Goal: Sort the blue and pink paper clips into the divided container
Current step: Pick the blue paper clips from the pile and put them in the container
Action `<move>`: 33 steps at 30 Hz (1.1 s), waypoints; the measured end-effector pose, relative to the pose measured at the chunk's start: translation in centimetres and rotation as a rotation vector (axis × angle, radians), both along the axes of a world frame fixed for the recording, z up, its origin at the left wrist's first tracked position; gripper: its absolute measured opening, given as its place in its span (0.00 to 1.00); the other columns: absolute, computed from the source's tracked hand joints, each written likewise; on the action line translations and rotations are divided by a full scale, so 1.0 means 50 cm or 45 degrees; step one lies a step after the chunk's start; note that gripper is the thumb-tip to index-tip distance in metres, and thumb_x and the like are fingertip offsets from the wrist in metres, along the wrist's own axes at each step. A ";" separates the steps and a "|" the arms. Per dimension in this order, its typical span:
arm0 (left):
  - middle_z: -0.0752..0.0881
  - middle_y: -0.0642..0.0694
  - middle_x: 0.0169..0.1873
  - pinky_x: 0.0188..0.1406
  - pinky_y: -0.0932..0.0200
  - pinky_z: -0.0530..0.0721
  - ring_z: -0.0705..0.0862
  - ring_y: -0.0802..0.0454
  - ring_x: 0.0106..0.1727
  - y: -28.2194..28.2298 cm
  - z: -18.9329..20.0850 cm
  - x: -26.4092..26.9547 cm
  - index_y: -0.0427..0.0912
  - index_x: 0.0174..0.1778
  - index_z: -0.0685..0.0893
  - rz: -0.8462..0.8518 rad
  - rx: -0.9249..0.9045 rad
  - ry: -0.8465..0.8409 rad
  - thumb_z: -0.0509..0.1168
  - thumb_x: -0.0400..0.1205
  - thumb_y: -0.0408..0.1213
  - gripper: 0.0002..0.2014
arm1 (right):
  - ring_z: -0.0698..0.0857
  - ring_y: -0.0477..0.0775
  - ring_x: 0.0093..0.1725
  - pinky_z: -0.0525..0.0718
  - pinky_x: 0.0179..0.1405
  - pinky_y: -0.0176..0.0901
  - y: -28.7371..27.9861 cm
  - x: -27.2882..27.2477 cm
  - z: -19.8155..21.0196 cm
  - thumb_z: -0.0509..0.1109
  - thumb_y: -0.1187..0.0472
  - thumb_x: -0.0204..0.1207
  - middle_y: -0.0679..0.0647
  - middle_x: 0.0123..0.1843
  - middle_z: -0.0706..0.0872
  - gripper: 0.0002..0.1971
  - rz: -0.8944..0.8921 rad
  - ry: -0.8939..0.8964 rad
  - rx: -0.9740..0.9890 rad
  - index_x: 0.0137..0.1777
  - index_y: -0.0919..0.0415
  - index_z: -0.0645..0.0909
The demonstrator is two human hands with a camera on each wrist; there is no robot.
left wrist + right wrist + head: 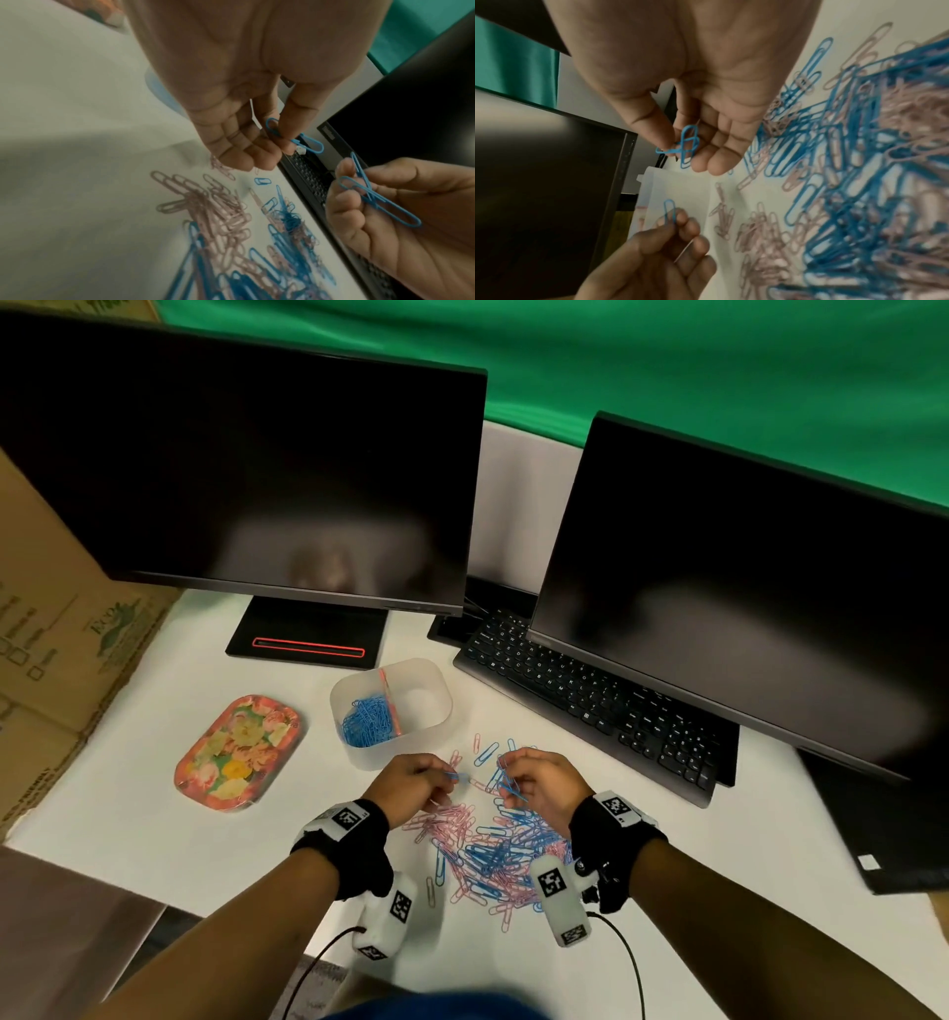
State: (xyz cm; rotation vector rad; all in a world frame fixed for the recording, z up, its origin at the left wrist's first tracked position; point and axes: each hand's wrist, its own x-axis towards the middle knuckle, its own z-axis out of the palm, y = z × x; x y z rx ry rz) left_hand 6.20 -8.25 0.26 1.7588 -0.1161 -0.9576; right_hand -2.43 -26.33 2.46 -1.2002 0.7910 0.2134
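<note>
A mixed pile of blue and pink paper clips (pixel 493 855) lies on the white table in front of me. Behind it stands the translucent divided container (pixel 442 711); its left compartment holds blue clips (pixel 367 719), and its right one looks empty. My left hand (pixel 436 775) hovers above the pile's far left edge and pinches a blue paper clip (pixel 312 145) between thumb and fingertips. My right hand (pixel 508 783) is close beside it and holds a small bunch of blue clips (pixel 372 194) between thumb and fingers; the right wrist view shows this bunch (pixel 686 146) too.
A floral tray (pixel 239 752) sits left of the container. A black keyboard (pixel 590 701) and two dark monitors (pixel 246 469) (pixel 744 608) fill the back and right. A cardboard box (pixel 51 660) stands at the far left.
</note>
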 end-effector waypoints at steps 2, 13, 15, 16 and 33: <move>0.83 0.41 0.32 0.30 0.62 0.80 0.80 0.51 0.28 -0.006 0.012 -0.004 0.32 0.44 0.85 0.079 -0.115 0.075 0.62 0.81 0.25 0.06 | 0.80 0.58 0.31 0.80 0.29 0.44 0.014 0.013 0.017 0.62 0.77 0.73 0.60 0.32 0.77 0.08 -0.006 -0.036 0.048 0.40 0.67 0.81; 0.87 0.39 0.32 0.42 0.53 0.86 0.83 0.45 0.33 0.083 0.080 0.096 0.38 0.43 0.90 0.524 0.227 -0.482 0.63 0.79 0.31 0.09 | 0.78 0.55 0.28 0.83 0.23 0.39 0.149 0.213 0.099 0.65 0.79 0.75 0.60 0.34 0.80 0.11 0.245 -0.095 -0.125 0.36 0.65 0.80; 0.89 0.38 0.35 0.48 0.48 0.88 0.85 0.44 0.36 0.096 0.081 0.123 0.37 0.45 0.90 0.496 0.262 -0.465 0.63 0.77 0.32 0.09 | 0.81 0.56 0.28 0.86 0.25 0.40 0.168 0.245 0.095 0.65 0.78 0.75 0.61 0.35 0.81 0.12 0.295 -0.067 -0.165 0.35 0.64 0.81; 0.90 0.38 0.38 0.51 0.46 0.88 0.87 0.42 0.40 0.101 0.081 0.132 0.38 0.46 0.90 0.456 0.283 -0.444 0.64 0.76 0.34 0.10 | 0.82 0.54 0.28 0.87 0.28 0.40 0.173 0.256 0.093 0.64 0.77 0.76 0.61 0.36 0.80 0.11 0.320 -0.053 -0.151 0.38 0.64 0.82; 0.84 0.54 0.49 0.47 0.55 0.85 0.85 0.50 0.48 0.053 0.048 0.022 0.51 0.48 0.86 -0.304 0.550 -1.115 0.67 0.76 0.40 0.07 | 0.85 0.46 0.35 0.85 0.42 0.32 0.045 0.082 0.016 0.67 0.68 0.72 0.44 0.34 0.87 0.12 0.444 -0.171 -0.969 0.41 0.50 0.87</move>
